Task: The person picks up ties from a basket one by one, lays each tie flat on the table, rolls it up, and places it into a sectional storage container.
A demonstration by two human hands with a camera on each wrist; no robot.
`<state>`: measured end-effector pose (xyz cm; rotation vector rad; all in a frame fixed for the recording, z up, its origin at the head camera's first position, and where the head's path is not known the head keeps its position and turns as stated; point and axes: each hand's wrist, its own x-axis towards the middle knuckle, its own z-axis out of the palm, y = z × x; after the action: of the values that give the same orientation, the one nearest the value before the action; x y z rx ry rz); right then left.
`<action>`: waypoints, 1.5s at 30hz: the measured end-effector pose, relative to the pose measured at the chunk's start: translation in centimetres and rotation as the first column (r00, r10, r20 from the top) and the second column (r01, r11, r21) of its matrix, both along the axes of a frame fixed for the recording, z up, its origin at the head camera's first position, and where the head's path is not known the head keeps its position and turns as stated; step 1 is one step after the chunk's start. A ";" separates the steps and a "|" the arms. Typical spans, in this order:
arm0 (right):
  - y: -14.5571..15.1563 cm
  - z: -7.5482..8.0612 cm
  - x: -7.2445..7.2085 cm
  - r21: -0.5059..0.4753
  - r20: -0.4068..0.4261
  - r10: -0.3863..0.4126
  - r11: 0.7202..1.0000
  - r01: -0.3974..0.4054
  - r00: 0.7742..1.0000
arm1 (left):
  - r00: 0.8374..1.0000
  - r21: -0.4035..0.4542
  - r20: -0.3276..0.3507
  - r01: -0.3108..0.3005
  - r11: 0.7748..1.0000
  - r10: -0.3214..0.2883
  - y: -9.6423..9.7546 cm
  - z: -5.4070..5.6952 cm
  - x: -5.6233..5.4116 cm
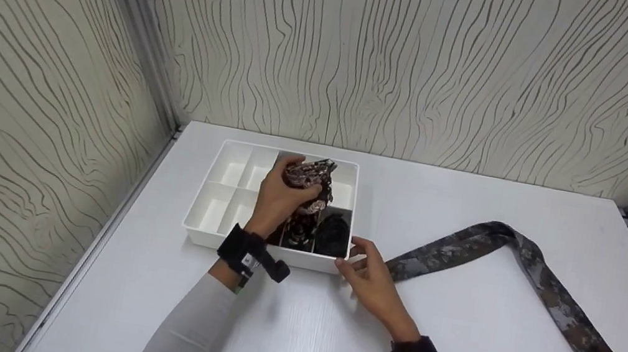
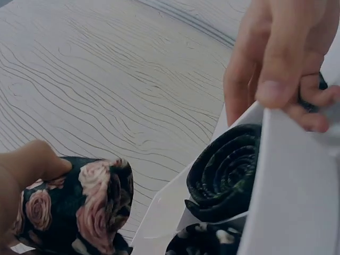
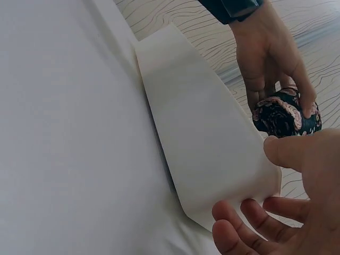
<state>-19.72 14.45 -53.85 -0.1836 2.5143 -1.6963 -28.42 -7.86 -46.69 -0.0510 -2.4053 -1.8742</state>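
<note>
My left hand (image 1: 279, 199) grips a rolled necktie (image 2: 101, 207), dark with pink roses, over the far row of a white divided box (image 1: 264, 252). In the left wrist view the roll is tilted, its coiled end facing the box. At the box's near right corner, my right hand (image 1: 376, 283) holds the wall, thumb at the rim and fingers bent against the outside. A dark rolled tie (image 2: 226, 172) fills the near right compartment. Beside it lies a dark rolled tie with light flowers (image 1: 300, 233), partly covered by the left hand's roll.
An unrolled camouflage-patterned necktie (image 1: 562, 297) lies bent across the right side of the white table (image 1: 301, 338), one end close behind my right hand. Wood-grain panels (image 1: 371, 53) stand behind and to the left.
</note>
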 end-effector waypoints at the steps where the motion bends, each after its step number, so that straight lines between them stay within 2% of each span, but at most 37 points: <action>1: 0.1 0.0 0.0 -0.005 0.001 0.004 1.000 -0.004 1.000 | 1.000 -0.004 0.002 -0.012 1.000 0.012 0.1 0.1 -0.4; 6: 0.3 0.0 0.1 0.001 -0.006 0.018 1.000 -0.018 1.000 | 0.997 -0.017 0.009 -0.073 0.997 0.074 0.9 0.3 -2.5; 11: 0.3 -0.3 0.2 0.022 -0.010 0.032 0.999 -0.032 0.999 | 0.993 -0.043 0.024 -0.111 0.993 0.112 1.6 -0.2 -4.0; 16: 0.4 -0.2 0.4 0.025 -0.001 0.050 0.998 -0.050 0.999 | 0.990 -0.182 -0.037 -0.142 0.973 0.138 2.1 -1.1 -4.9; 21: 0.5 -0.3 0.5 0.026 -0.006 0.082 0.996 -0.082 0.997 | 0.979 -0.311 -0.105 -0.199 0.929 0.174 2.4 -1.8 -5.2; 24: 0.6 -0.4 0.5 0.027 -0.009 0.104 0.994 -0.104 0.994 | 0.972 -0.393 -0.128 -0.232 0.890 0.196 2.8 -2.1 -5.4; 29: 0.6 -0.6 0.6 0.024 0.006 0.114 0.993 -0.114 0.993 | 0.971 -0.496 -0.144 -0.237 0.835 0.190 3.6 -2.4 -5.7; 33: 0.7 -0.6 0.6 0.021 -0.002 0.111 0.994 -0.111 0.994 | 0.977 -0.522 -0.125 -0.212 0.826 0.172 3.8 -2.6 -6.0; 38: 0.8 -0.6 0.6 0.016 -0.016 0.130 0.991 -0.130 0.991 | 0.971 -0.549 -0.149 -0.238 0.801 0.186 3.9 -2.9 -6.1; 42: 0.9 -0.6 0.6 0.007 -0.017 0.149 0.989 -0.149 0.989 | 0.969 -0.547 -0.142 -0.246 0.800 0.201 4.2 -2.9 -6.1; 45: 1.0 -0.4 0.6 0.014 -0.020 0.141 0.990 -0.141 0.990 | 0.978 -0.554 -0.136 -0.210 0.806 0.161 4.4 -2.7 -6.2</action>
<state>-19.12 15.42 -54.28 -0.3705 2.4613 -1.6325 -34.59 -3.50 -49.42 0.0645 -2.6989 -0.9996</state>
